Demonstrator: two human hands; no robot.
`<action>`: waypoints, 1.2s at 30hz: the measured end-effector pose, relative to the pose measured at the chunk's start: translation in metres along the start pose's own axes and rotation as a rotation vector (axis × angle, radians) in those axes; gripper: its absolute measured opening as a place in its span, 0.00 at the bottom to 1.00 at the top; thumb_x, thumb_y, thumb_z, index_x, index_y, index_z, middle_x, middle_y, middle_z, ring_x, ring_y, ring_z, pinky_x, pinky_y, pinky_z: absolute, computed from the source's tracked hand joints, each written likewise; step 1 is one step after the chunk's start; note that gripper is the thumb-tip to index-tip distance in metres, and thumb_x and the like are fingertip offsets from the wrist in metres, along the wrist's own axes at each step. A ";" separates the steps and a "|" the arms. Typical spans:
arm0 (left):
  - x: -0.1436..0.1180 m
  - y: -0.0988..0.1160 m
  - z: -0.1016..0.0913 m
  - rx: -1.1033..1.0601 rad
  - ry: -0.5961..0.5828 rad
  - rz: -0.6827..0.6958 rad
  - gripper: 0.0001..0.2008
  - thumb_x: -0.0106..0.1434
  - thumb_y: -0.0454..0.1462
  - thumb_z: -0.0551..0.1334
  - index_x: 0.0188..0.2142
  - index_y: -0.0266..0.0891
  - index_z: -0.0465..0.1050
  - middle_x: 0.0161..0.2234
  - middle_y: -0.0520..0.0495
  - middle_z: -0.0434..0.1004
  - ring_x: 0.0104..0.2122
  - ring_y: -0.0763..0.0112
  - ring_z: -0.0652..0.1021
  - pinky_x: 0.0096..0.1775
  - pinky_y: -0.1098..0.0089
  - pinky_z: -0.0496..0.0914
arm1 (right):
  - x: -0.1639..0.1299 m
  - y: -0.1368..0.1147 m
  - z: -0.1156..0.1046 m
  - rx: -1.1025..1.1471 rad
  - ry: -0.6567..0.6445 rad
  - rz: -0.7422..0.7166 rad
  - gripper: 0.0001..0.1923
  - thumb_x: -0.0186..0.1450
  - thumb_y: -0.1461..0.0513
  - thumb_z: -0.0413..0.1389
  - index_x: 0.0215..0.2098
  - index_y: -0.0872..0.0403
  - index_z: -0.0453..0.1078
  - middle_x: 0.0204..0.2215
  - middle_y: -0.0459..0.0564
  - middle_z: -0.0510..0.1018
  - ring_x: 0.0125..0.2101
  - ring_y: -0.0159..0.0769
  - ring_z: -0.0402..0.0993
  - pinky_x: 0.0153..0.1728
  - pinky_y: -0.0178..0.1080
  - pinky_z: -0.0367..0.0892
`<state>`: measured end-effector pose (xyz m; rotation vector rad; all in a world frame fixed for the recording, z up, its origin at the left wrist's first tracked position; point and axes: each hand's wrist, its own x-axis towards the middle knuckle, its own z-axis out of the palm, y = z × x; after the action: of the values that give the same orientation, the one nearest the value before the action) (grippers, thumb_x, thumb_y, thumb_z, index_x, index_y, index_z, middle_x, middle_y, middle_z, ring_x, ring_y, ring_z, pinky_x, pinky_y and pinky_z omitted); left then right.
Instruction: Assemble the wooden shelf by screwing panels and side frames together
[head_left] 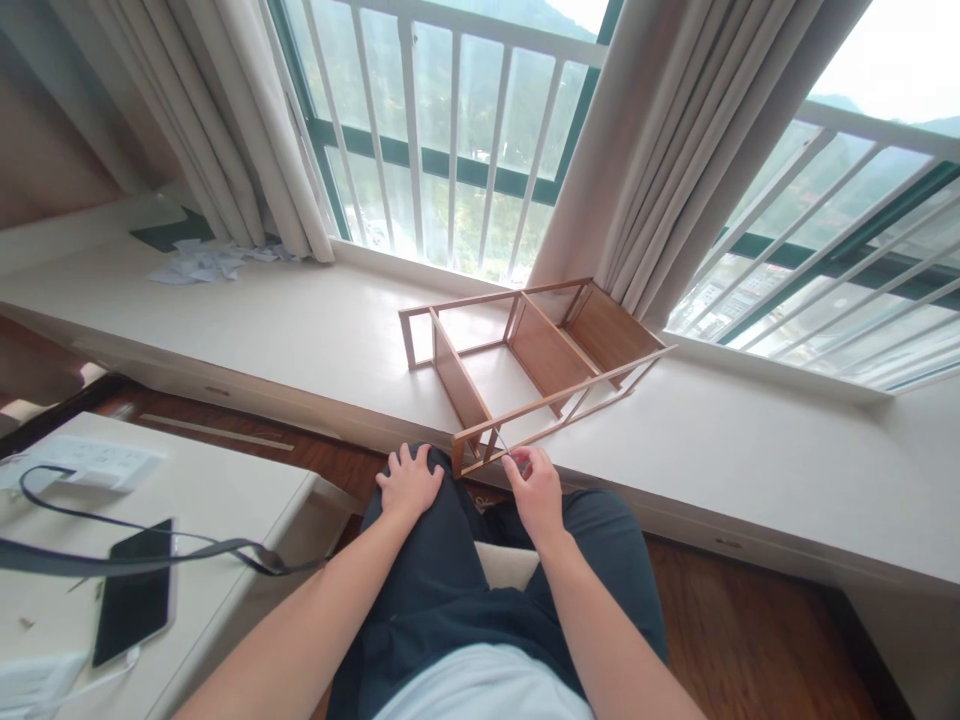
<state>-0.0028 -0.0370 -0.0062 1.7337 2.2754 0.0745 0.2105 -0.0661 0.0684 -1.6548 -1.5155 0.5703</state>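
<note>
A small brown wooden shelf rack (540, 345) lies on its side on the white window ledge, its near end jutting over the front edge toward my knees. My right hand (536, 490) pinches a thin metal rod-like tool (502, 441) between thumb and fingers, right by the rack's near lower corner. The tool's tip meets or passes close to the frame there; which of the two I cannot tell. With fingers spread, my left hand (411, 482) rests flat on my left knee, beside the rack's near end and holding nothing.
At left stands a white table (247, 500) with a phone (135, 595), a black strap (150, 555) and a white power strip (90, 462). Crumpled white papers (199, 262) lie on the ledge (330, 340) by the curtain (247, 130). Barred windows rise behind.
</note>
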 end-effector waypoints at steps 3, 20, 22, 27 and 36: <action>0.001 0.001 0.000 -0.010 0.012 0.005 0.25 0.65 0.48 0.51 0.60 0.48 0.66 0.63 0.35 0.60 0.61 0.41 0.60 0.51 0.40 0.61 | 0.000 0.000 0.003 0.008 0.006 -0.010 0.15 0.66 0.49 0.55 0.33 0.52 0.73 0.31 0.49 0.75 0.27 0.36 0.65 0.34 0.38 0.61; -0.003 0.000 -0.004 -0.044 0.033 -0.004 0.24 0.64 0.47 0.52 0.58 0.47 0.68 0.61 0.35 0.63 0.58 0.42 0.62 0.51 0.42 0.61 | -0.003 -0.016 0.024 0.932 -0.218 0.558 0.19 0.55 0.49 0.65 0.29 0.56 0.72 0.20 0.44 0.71 0.17 0.26 0.59 0.18 0.30 0.51; -0.003 0.000 -0.004 -0.049 0.034 -0.005 0.24 0.64 0.47 0.52 0.58 0.47 0.68 0.60 0.35 0.63 0.58 0.42 0.62 0.51 0.42 0.61 | -0.002 -0.018 0.022 1.039 -0.252 0.622 0.18 0.55 0.50 0.66 0.29 0.56 0.71 0.21 0.43 0.70 0.18 0.25 0.59 0.18 0.30 0.53; -0.003 -0.001 -0.003 -0.058 0.043 0.003 0.25 0.64 0.47 0.52 0.58 0.47 0.67 0.60 0.35 0.62 0.57 0.43 0.62 0.51 0.43 0.61 | 0.003 -0.014 0.018 1.206 -0.336 0.738 0.15 0.58 0.53 0.64 0.28 0.54 0.66 0.21 0.41 0.68 0.18 0.26 0.59 0.19 0.30 0.55; -0.002 -0.002 0.000 -0.065 0.076 0.014 0.25 0.63 0.47 0.52 0.58 0.47 0.68 0.58 0.34 0.63 0.55 0.43 0.63 0.49 0.41 0.61 | 0.007 -0.011 0.024 1.317 -0.210 0.722 0.12 0.57 0.63 0.66 0.35 0.53 0.69 0.22 0.41 0.71 0.19 0.24 0.62 0.21 0.27 0.59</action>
<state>-0.0043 -0.0398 -0.0065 1.7419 2.2874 0.2174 0.1864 -0.0535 0.0645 -0.9702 -0.2943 1.6928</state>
